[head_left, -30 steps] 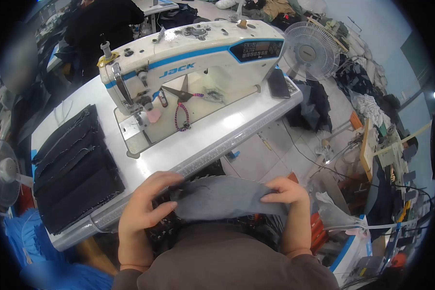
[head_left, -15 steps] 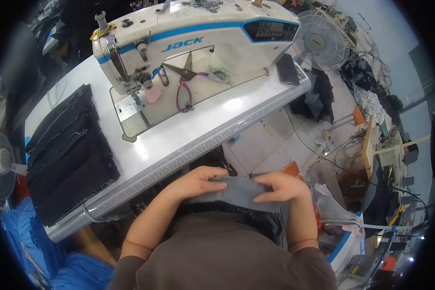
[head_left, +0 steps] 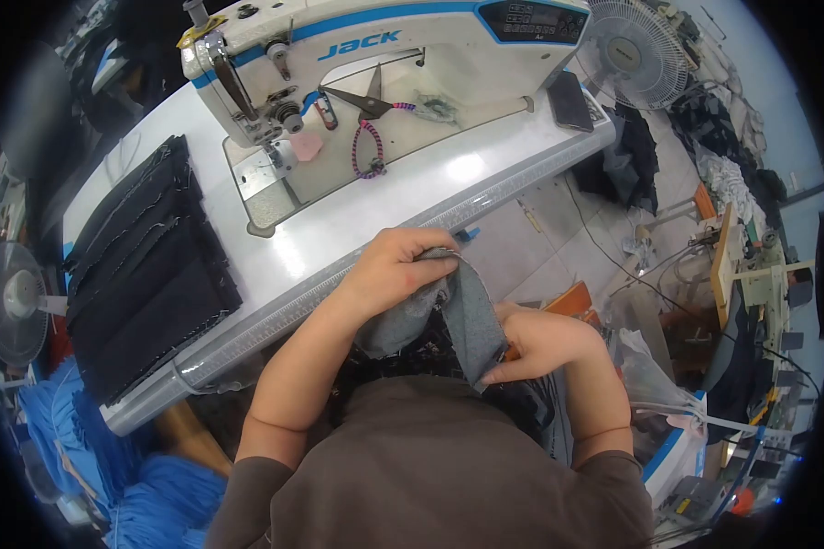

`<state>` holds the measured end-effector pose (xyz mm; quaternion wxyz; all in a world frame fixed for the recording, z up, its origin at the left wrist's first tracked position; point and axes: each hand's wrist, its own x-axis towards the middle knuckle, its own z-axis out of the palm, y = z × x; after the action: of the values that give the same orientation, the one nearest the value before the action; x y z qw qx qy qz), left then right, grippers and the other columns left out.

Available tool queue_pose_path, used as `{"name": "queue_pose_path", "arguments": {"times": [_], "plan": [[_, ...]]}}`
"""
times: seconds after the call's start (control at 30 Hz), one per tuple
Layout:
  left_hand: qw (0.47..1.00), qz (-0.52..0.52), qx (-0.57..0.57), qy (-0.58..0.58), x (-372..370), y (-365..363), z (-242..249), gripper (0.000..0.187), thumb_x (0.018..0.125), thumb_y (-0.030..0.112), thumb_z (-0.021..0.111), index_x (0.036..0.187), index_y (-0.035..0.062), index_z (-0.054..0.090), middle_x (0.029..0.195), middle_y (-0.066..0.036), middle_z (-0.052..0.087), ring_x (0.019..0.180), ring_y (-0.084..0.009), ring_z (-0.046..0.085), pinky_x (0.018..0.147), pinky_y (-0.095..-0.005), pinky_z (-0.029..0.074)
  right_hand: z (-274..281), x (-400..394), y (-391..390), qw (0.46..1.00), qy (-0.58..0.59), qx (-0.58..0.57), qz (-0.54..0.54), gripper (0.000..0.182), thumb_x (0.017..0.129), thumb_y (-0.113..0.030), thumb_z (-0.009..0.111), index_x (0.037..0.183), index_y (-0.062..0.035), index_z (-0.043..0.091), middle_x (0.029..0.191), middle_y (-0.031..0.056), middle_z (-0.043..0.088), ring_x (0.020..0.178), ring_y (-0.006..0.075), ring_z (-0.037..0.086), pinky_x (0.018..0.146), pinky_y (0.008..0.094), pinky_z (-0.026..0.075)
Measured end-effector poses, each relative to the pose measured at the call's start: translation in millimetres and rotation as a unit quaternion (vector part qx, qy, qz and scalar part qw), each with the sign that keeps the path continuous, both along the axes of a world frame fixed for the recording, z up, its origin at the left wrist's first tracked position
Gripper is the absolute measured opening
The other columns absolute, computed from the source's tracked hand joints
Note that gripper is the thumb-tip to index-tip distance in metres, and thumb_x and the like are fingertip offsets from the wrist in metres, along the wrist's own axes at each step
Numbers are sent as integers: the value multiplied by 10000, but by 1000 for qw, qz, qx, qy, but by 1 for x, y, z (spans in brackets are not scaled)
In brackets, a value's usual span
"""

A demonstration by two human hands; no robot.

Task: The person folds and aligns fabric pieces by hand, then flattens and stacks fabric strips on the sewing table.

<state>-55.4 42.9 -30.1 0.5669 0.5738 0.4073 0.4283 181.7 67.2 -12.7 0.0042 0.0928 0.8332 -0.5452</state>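
A grey denim-like fabric piece [head_left: 471,316] hangs between my two hands above my lap, in front of the table edge. My left hand [head_left: 403,270] pinches its upper edge between thumb and fingers, close to the table's front. Lower and to the right, my right hand [head_left: 536,340] grips the other end, thumb pointing inward; some of its fingers are hidden behind the cloth. The piece is folded and drooping between the hands. Darker fabric [head_left: 412,352] lies on my lap beneath it.
A white sewing machine [head_left: 384,55] stands on the white table [head_left: 320,233]. Scissors [head_left: 373,110] with wrapped handles lie on its bed, and a phone [head_left: 569,102] rests at the right. Dark fabric pieces [head_left: 151,274] are stacked at left. Blue cloth [head_left: 156,512] sits below left.
My left hand has risen toward the table, carrying one end of the fabric up. The piece, stretched sideways before, now folds and hangs steeply. My right hand stays low. The view has shifted slightly.
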Motion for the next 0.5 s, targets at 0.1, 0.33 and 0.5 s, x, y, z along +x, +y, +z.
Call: {"name": "queue_pose_path", "arguments": {"times": [0.1, 0.33, 0.5], "plan": [[999, 28, -16, 33, -1, 1, 6, 104, 839, 29, 630, 925, -30, 630, 799, -4, 598, 785, -56, 517, 706, -210, 422, 12, 2, -3, 997, -60, 54, 11, 342, 721, -284, 737, 919, -14, 663, 1017, 225, 561, 1028, 401, 479, 906, 431, 351], [999, 29, -16, 13, 4, 1, -1, 104, 840, 18, 619, 929, -35, 629, 804, -6, 600, 788, -62, 517, 716, -216, 426, 17, 6, -13, 997, -18, 74, -33, 353, 716, -280, 732, 934, -14, 652, 1003, 211, 556, 991, 383, 480, 906, 442, 330], [998, 64, -10, -15, -2, -3, 4, 134, 828, 37, 630, 950, -16, 622, 828, -11, 599, 798, -71, 524, 726, -223, 428, 27, 12, -6, 985, 76, 95, -126, 290, 687, -149, 739, 915, 0, 639, 947, 156, 561, 937, 323, 513, 856, 380, 376]]}}
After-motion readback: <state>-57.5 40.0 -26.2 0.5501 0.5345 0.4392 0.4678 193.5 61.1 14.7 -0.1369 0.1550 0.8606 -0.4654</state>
